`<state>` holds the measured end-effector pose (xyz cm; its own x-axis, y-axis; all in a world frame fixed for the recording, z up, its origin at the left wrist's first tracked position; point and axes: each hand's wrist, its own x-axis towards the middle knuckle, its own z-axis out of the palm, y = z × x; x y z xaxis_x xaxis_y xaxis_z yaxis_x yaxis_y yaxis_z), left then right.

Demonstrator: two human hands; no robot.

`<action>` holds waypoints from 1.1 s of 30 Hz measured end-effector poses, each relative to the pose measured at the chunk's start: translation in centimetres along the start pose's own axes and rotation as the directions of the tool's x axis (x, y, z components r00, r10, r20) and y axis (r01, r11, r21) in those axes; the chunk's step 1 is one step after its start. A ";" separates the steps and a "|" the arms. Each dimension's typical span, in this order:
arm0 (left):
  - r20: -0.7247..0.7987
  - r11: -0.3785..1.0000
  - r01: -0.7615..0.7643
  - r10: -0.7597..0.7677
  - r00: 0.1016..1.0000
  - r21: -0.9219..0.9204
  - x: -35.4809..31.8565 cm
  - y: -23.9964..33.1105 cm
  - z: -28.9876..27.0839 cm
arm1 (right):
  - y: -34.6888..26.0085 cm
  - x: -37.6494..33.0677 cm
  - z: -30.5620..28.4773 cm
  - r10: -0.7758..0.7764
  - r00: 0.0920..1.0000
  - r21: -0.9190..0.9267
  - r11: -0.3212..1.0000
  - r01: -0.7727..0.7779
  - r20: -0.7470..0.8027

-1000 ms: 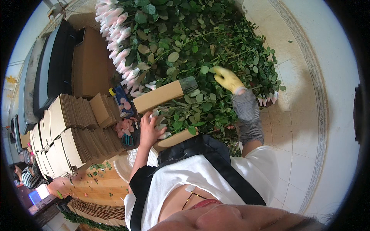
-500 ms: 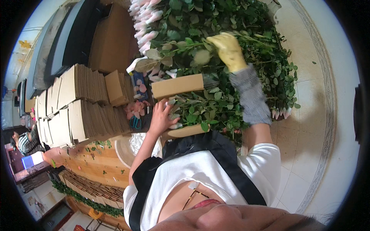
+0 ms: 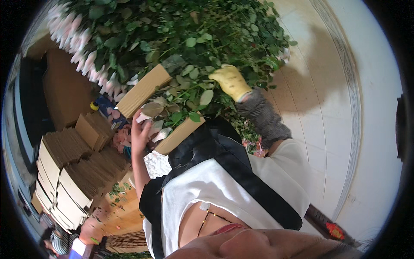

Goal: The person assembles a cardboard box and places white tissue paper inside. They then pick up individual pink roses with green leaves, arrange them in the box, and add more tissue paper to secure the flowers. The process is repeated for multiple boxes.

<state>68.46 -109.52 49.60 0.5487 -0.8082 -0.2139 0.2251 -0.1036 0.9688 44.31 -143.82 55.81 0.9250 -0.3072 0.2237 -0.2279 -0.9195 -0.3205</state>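
My bare left hand rests at the bud end of a small bundle of roses, its fingers apart and touching buds in white net sleeves. The bundle lies between two upright cardboard walls, one on the far side and one close to my apron. At the leafy end, my right hand, in a yellow glove with a grey checked sleeve, is closed around a rose stem; leaves hide part of its fingertips. The leafy rose stems run between both hands.
Beyond the far cardboard wall lies a large heap of roses with sleeved buds toward the left. Folded cardboard stacks, pink scraps and a basin of white net sleeves stand left. Another person is at lower left.
My gloved right hand has come from over the big heap down toward me, bringing a rose into the bundle. My view has turned, so the cardboard walls now slant.
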 end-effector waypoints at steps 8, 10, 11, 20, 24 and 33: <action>0.156 0.908 -0.051 -0.016 0.988 0.417 3.1 1.5 0.0 | 3.4 -3.5 7.7 0.270 0.961 0.171 0.945 -0.277 0.067; 0.131 0.904 0.017 -0.081 0.988 0.427 2.6 3.7 1.2 | 1.0 -2.1 3.5 0.279 0.957 0.303 0.908 -0.289 0.076; 0.115 0.903 0.046 -0.105 0.988 0.428 2.3 4.2 1.5 | 0.0 -1.2 2.1 0.214 0.977 0.431 0.882 -0.193 0.000; 0.012 0.853 -0.046 0.047 0.999 0.520 1.6 2.4 2.0 | -3.7 1.9 12.7 0.252 0.967 -0.058 0.966 -0.253 -0.026; -0.065 0.972 0.029 -0.014 0.998 0.235 -0.1 0.5 1.5 | -3.7 2.8 8.3 0.132 0.985 0.106 0.987 -0.120 -0.113; -0.169 0.766 -0.033 0.184 0.968 0.642 1.6 2.3 1.9 | -1.7 0.6 8.3 0.118 0.991 0.260 0.961 -0.099 -0.059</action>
<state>68.34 -112.19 51.72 0.7087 -0.7037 -0.0503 -0.3624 -0.4243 0.8298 47.77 -140.40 48.83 0.8721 -0.4274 0.2384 -0.2312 -0.7892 -0.5689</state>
